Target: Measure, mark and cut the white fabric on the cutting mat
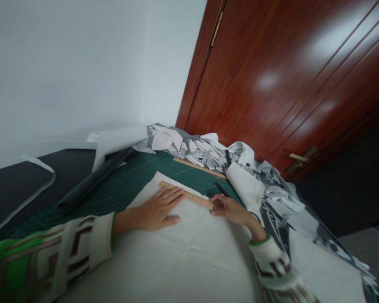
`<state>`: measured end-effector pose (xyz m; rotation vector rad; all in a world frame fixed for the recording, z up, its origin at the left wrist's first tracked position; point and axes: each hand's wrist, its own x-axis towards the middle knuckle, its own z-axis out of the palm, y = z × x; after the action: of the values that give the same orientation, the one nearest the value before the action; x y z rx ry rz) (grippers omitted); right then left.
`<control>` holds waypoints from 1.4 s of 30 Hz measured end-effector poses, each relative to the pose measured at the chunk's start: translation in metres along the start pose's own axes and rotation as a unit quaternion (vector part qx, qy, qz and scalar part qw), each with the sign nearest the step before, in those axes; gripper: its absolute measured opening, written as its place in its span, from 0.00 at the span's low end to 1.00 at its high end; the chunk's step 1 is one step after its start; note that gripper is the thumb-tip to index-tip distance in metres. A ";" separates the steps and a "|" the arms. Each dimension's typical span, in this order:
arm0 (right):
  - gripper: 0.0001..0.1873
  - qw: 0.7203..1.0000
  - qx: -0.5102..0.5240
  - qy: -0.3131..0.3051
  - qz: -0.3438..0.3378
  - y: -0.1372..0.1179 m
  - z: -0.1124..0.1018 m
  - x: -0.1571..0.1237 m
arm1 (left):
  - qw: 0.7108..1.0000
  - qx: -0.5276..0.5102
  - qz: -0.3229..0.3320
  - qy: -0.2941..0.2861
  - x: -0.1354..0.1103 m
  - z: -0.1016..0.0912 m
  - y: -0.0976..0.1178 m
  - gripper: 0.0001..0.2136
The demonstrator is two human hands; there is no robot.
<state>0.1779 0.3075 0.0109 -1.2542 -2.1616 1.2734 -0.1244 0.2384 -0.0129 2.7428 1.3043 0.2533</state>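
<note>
A wooden ruler (194, 198) lies aslant near the far edge of a large off-white cloth (189, 261). My left hand (161, 209) rests flat, fingers stretched out, with its fingertips over the ruler and the palm on the cloth. At the ruler's right end, my right hand (229, 208) has its fingers bent and closed on the wood. Just beyond the right hand is a dark, pointed thing (222, 190), partly hidden, whose kind I cannot make out. Under the cloth lies a green cutting mat (151, 162) with grid lines.
A second wooden strip (200, 167) lies along the mat's far side. Heaped fabric scraps (205, 153) line the back and right. A dark roll (94, 181) and a white fabric roll (123, 136) sit at the left. Behind stand a white wall and a brown wooden door (255, 84).
</note>
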 end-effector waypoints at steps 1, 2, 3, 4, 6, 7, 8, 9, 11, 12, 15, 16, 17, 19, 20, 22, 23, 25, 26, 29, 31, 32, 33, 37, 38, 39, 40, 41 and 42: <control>0.16 0.999 -0.027 0.020 -0.011 0.002 0.003 -0.003 | 1.000 0.002 -0.002 -0.002 0.000 0.000 0.000 0.33; 0.14 0.997 -0.058 0.041 -0.026 0.005 0.005 -0.005 | 1.000 0.005 -0.005 -0.006 0.000 0.001 0.001 0.33; 0.13 0.993 -0.089 0.062 -0.042 0.007 0.008 -0.008 | 1.000 0.008 -0.009 -0.009 0.001 0.001 0.001 0.33; 0.12 0.988 -0.113 0.084 -0.058 0.010 0.011 -0.010 | 1.000 0.011 -0.011 -0.012 0.001 0.001 0.001 0.33; 0.12 0.981 -0.130 0.121 -0.077 0.015 0.016 -0.013 | 1.000 0.014 -0.012 -0.012 0.001 0.002 0.001 0.33; 0.13 0.979 -0.133 0.136 -0.081 0.016 0.018 -0.013 | 1.000 0.015 -0.010 -0.007 0.001 0.002 0.001 0.33; 0.13 0.976 -0.137 0.151 -0.082 0.018 0.020 -0.013 | 1.000 0.016 -0.006 0.000 0.001 0.001 0.001 0.33; 0.12 0.973 -0.143 0.164 -0.081 0.018 0.021 -0.013 | 1.000 0.016 -0.002 0.009 0.001 0.001 0.001 0.32; 0.10 0.969 -0.156 0.175 -0.075 0.018 0.023 -0.012 | 1.000 0.016 0.003 0.024 0.001 0.000 0.002 0.32; 0.10 0.968 -0.162 0.178 -0.072 0.016 0.023 -0.012 | 0.999 0.017 0.003 0.028 0.000 -0.001 0.003 0.31; 0.10 0.966 -0.177 0.174 -0.078 0.012 0.024 -0.012 | 0.999 0.028 -0.005 0.030 0.000 -0.001 0.005 0.31; 0.10 0.964 -0.183 0.173 -0.084 0.011 0.024 -0.011 | 0.999 0.031 -0.007 0.031 0.000 0.000 0.005 0.31; 0.09 0.963 -0.187 0.171 -0.090 0.010 0.024 -0.010 | 0.999 0.033 -0.011 0.033 0.000 0.001 0.005 0.31; 0.09 0.964 -0.187 0.164 -0.097 0.009 0.025 -0.006 | 0.998 0.037 -0.024 0.038 0.000 0.004 0.005 0.32; 0.09 0.964 -0.185 0.161 -0.099 0.009 0.025 -0.003 | 0.998 0.039 -0.033 0.041 -0.001 0.006 0.005 0.34; 0.09 0.964 -0.185 0.158 -0.108 0.009 0.026 0.004 | 0.996 0.045 -0.056 0.048 -0.001 0.009 0.004 0.36; 0.09 0.963 -0.186 0.158 -0.113 0.009 0.026 0.008 | 0.995 0.047 -0.065 0.053 -0.001 0.010 0.004 0.36; 0.09 0.962 -0.187 0.159 -0.120 0.008 0.027 0.014 | 0.994 0.050 -0.081 0.062 -0.001 0.010 0.004 0.36; 0.09 0.963 -0.184 0.159 -0.120 0.008 0.028 0.016 | 0.993 0.050 -0.087 0.065 -0.001 0.009 0.003 0.35; 0.09 0.965 -0.175 0.159 -0.111 0.007 0.030 0.019 | 0.992 0.047 -0.100 0.062 -0.001 0.005 0.004 0.34; 0.09 0.965 -0.173 0.165 -0.108 0.007 0.031 0.019 | 0.991 0.050 -0.113 0.052 -0.001 0.002 0.005 0.33; 0.09 0.964 -0.172 0.168 -0.108 0.008 0.031 0.018 | 0.990 0.054 -0.120 0.046 -0.001 0.001 0.006 0.33; 0.09 0.964 -0.172 0.171 -0.110 0.009 0.032 0.017 | 0.989 0.059 -0.126 0.042 -0.001 0.000 0.007 0.32; 0.08 0.962 -0.178 0.175 -0.113 0.010 0.033 0.015 | 0.988 0.085 -0.122 0.042 -0.002 0.001 0.011 0.31; 0.08 0.961 -0.180 0.175 -0.112 0.010 0.033 0.014 | 0.988 0.092 -0.119 0.045 -0.002 0.002 0.011 0.31; 0.08 0.961 -0.182 0.176 -0.111 0.009 0.033 0.014 | 0.987 0.099 -0.118 0.046 -0.002 0.003 0.012 0.31; 0.09 0.960 -0.184 0.178 -0.111 0.009 0.033 0.014 | 0.987 0.104 -0.117 0.047 -0.002 0.004 0.012 0.31; 0.09 0.959 -0.187 0.180 -0.111 0.009 0.033 0.014 | 0.986 0.109 -0.118 0.048 -0.002 0.005 0.011 0.31; 0.09 0.958 -0.192 0.183 -0.111 0.009 0.033 0.013 | 0.985 0.112 -0.119 0.048 -0.001 0.006 0.011 0.32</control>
<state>0.1537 0.3030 -0.0158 -1.2212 -2.2474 0.4960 -0.1161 0.2304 -0.0169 2.7403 1.7706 0.2353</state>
